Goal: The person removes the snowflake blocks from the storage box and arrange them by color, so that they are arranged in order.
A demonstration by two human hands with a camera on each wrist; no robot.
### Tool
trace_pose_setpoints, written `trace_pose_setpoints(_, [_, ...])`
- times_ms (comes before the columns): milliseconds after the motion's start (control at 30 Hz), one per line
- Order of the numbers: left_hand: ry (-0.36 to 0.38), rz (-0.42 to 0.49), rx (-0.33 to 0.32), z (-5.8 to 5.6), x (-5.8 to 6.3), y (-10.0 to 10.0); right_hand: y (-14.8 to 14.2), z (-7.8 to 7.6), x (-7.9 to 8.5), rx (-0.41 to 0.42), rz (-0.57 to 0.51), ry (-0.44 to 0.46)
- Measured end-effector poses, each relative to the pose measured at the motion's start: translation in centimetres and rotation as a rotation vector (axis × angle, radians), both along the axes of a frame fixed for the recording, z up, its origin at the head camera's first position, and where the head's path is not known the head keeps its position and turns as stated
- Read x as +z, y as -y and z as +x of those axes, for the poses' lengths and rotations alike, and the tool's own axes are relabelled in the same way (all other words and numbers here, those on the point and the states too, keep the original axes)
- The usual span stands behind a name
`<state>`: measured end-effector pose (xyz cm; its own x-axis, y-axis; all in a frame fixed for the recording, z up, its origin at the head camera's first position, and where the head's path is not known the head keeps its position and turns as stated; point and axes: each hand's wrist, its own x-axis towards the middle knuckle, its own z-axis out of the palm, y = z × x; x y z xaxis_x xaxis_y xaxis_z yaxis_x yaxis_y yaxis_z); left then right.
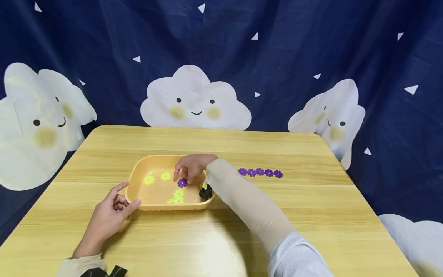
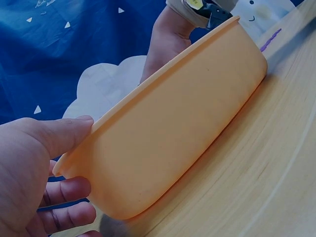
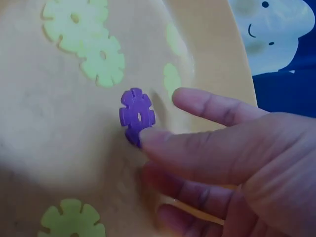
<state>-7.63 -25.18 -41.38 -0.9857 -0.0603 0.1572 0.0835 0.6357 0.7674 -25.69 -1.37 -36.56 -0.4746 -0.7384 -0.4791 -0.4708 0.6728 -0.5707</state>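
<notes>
My left hand (image 1: 112, 211) grips the orange plastic tray (image 1: 162, 207) at its near left corner. In the left wrist view the thumb lies on the tray's rim, with the other fingers curled below it. Inside the tray, my right hand (image 1: 194, 166) pinches a purple notched interlocking disc (image 3: 138, 116) by its edge, tilted above the floor. The thumb covers part of the disc, and the index finger stands apart from it. Several yellow notched discs (image 1: 149, 180) lie around the tray floor, some overlapping near the front wall.
To the right of the tray, several purple notched discs (image 1: 260, 172) lie in a row on the wooden table (image 1: 311, 215). A black wrist device (image 1: 205, 191) shows below the right wrist. Behind the table hangs a dark blue curtain (image 1: 221, 42) with white clouds.
</notes>
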Motion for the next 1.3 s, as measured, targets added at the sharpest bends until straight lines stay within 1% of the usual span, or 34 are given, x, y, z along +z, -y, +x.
trace_pose_setpoints(133, [0.003, 0.003, -0.001, 0.0, 0.0, 0.0, 0.1, -0.1, -0.5, -0.025, 0.019, 0.036])
trace_pose_setpoints(333, [0.003, 0.000, -0.002, 0.0, -0.1, 0.1, 0.3, -0.5, -1.4, -0.002, 0.001, 0.023])
trace_pose_setpoints(500, [-0.007, -0.002, -0.003, -0.1, -0.1, 0.2, 0.4, -0.5, -1.5, 0.001, -0.027, 0.023])
trace_pose_setpoints(600, [-0.009, 0.002, -0.002, -0.1, -0.1, 0.2, 0.4, -0.4, -1.4, 0.001, -0.022, 0.018])
trace_pose_setpoints(733, [-0.008, 0.009, 0.000, 0.0, 0.0, 0.1, 0.4, -0.3, -1.4, 0.008, 0.004, -0.004])
trace_pose_setpoints(933, [-0.013, 0.010, 0.005, 0.0, 0.0, 0.0, 0.4, -0.4, -1.4, 0.030, 0.037, -0.090])
trace_pose_setpoints(1000, [-0.012, 0.008, 0.004, 0.0, 0.0, 0.0, 0.4, -0.4, -1.4, 0.029, 0.037, -0.102])
trace_pose_setpoints(1067, [-0.007, 0.005, 0.002, 0.0, 0.0, 0.0, 0.3, -0.4, -1.3, 0.021, 0.033, -0.096])
trace_pose_setpoints(1200, [0.003, 0.002, 0.002, 0.0, 0.1, 0.0, 0.3, -0.4, -1.1, -0.011, -0.020, 0.014])
trace_pose_setpoints(1300, [0.005, 0.002, 0.002, 0.0, 0.1, 0.0, 0.2, -0.5, -0.8, -0.019, -0.043, 0.066])
